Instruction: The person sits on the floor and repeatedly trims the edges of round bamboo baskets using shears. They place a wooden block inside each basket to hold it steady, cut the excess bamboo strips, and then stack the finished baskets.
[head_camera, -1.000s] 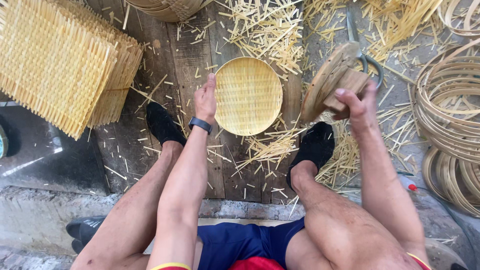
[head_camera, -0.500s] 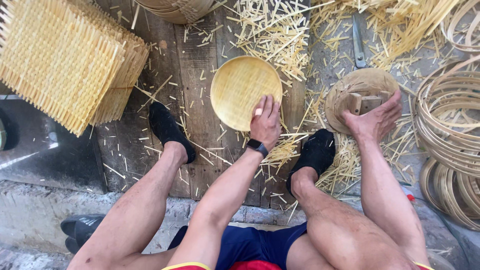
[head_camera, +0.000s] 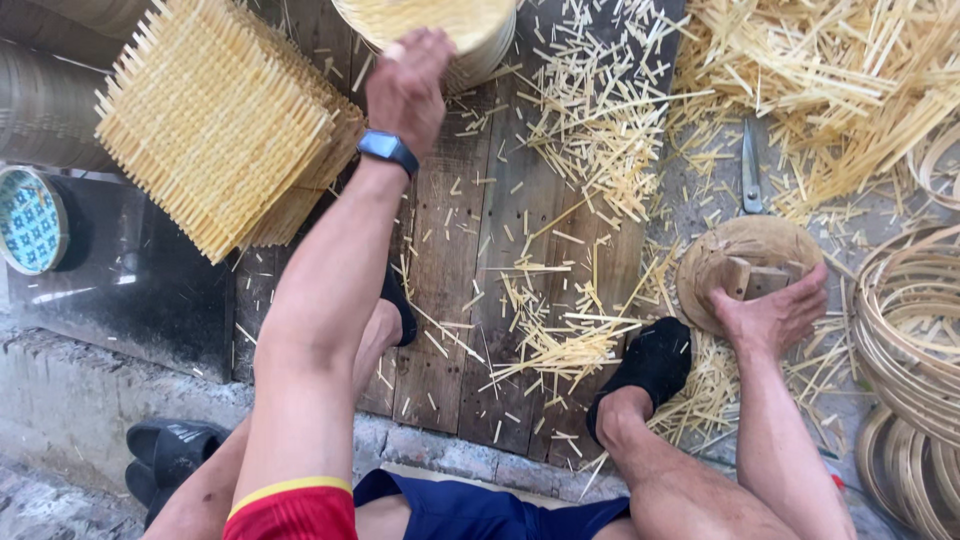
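Over at the upper left of the frame I see the square woven mats (head_camera: 215, 125) stacked; just right of them my left hand (head_camera: 408, 88) reaches up-frame, fingers loosely curled on the rim of the round woven tray (head_camera: 440, 22) at the top edge. Well apart, at right centre, my right hand (head_camera: 770, 318) rests half-open on the round wooden form (head_camera: 735, 255), scissors (head_camera: 751, 170) just above it.
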